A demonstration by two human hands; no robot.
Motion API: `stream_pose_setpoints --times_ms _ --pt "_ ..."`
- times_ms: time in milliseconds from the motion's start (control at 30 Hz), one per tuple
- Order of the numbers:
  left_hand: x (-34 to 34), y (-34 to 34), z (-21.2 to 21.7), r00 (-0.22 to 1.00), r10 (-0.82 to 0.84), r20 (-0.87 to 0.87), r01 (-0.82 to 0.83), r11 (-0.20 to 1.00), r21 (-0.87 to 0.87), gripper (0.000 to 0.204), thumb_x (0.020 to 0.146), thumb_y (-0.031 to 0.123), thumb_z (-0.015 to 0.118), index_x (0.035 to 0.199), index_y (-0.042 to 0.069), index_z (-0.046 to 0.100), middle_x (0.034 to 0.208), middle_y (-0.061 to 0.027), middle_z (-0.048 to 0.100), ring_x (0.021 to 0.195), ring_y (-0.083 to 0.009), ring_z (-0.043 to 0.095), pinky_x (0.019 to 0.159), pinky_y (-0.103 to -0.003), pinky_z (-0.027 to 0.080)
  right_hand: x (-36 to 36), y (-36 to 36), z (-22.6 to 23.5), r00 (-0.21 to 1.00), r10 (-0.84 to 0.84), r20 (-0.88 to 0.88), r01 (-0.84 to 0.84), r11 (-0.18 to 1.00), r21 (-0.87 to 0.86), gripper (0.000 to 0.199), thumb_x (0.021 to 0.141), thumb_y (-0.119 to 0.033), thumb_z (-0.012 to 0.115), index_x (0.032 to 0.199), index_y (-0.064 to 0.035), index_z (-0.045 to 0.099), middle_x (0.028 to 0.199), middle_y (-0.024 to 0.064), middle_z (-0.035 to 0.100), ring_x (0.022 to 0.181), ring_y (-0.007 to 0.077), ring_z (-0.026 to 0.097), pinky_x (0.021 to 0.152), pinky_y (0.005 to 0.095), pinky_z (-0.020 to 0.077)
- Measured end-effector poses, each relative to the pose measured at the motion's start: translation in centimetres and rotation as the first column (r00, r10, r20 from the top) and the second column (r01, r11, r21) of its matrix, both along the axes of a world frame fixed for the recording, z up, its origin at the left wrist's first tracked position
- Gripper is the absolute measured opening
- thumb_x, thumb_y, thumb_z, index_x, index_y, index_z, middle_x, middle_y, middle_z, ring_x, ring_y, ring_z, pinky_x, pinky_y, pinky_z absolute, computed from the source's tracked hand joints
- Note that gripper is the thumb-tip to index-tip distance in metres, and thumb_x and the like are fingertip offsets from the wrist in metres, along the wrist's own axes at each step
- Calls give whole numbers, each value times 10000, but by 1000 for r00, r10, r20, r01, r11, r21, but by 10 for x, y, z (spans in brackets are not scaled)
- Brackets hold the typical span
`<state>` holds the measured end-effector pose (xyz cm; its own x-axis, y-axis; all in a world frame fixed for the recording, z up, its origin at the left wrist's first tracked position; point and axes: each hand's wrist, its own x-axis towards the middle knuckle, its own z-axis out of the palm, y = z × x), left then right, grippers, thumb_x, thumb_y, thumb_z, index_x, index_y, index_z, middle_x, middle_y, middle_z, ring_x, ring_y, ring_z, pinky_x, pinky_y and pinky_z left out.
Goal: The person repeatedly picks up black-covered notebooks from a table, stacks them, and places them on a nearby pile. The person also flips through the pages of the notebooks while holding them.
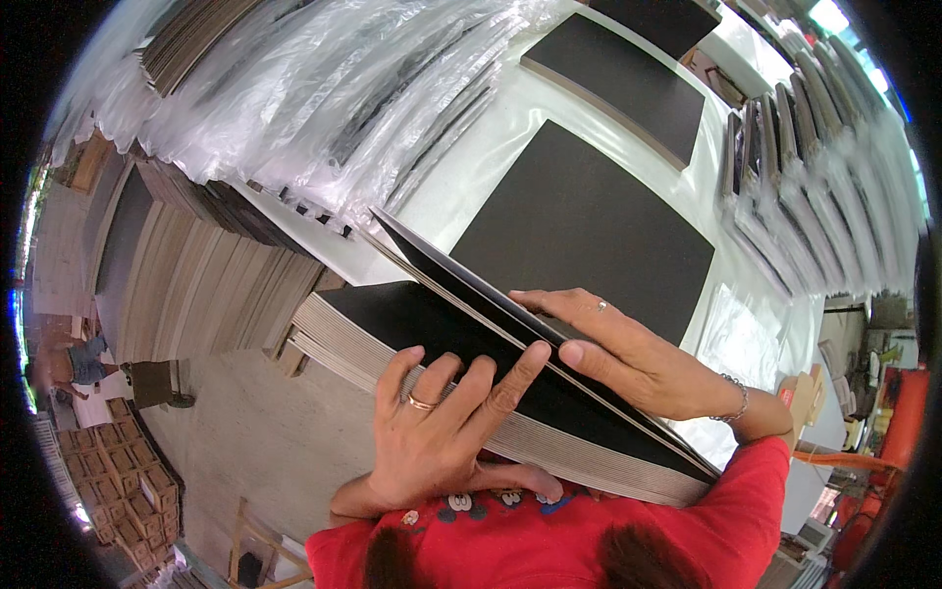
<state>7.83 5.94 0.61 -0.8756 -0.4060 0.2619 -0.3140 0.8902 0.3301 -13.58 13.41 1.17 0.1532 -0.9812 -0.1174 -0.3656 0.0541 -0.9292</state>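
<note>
A thick stack of black boards [383, 312] with grey layered edges leans against my red shirt, tilted. My left hand [442, 417], a ring on one finger, holds its near edge; the fingertips lie over the black top and the thumb is at the lower edge. My right hand [628, 353] grips a few thin boards [471, 290] raised at an angle from the stack, fingers over the far side and thumb at the near edge. Just beyond, a large flat black board [589, 226] lies on the white table [510, 118].
More black boards [628, 83] lie farther back. Plastic-wrapped boards [343, 88] are piled at left, and wrapped boards [795, 187] stand in a row at right. Clear plastic bags [741, 334] lie at the table's right side. Tall board stacks [196, 285] and cartons [118, 471] stand at left.
</note>
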Motion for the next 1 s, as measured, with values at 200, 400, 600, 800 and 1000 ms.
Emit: stream_pose_setpoints --times_ms 200,400,600,800,1000 --pt "1 -1 -1 1000 -5 -20 5 1000 -20 992 536 838 520 1273 176 575 880 -9 506 823 -176 482 920 -405 310 -1 2 -2 999 -28 37 27 999 17 467 985 -283 379 1371 -21 350 1239 188 468 1168 289 441 998 386 313" --pt "1 -2 1 1000 -3 -22 3 1000 -27 959 549 829 524 1257 186 591 888 -5 503 818 -165 486 906 -393 332 0 -1 5 995 25 -99 -26 1000 -15 490 957 -296 443 1363 -33 361 1223 197 480 1132 322 462 972 396 335" --pt "3 -1 1 1000 5 -21 -6 999 -50 952 579 837 488 1280 199 570 906 3 490 831 -154 477 938 -386 321 -1 -3 13 987 43 -155 -40 999 22 502 944 -293 478 1363 -41 364 1219 198 487 1107 340 475 956 398 349" --pt "2 -3 -5 999 -8 -36 5 997 -71 967 589 853 455 1301 205 549 904 3 477 849 -153 471 965 -389 307 -5 -4 10 990 23 -139 -19 999 31 496 948 -282 474 1365 -36 365 1217 200 491 1123 339 468 969 400 345" --pt "3 -3 -6 999 -16 -37 14 998 -62 977 599 863 433 1306 198 542 908 1 482 856 -150 473 979 -407 299 -7 -3 11 997 1 -81 5 998 67 496 954 -276 464 1375 -33 362 1251 201 473 1167 324 452 999 385 330"
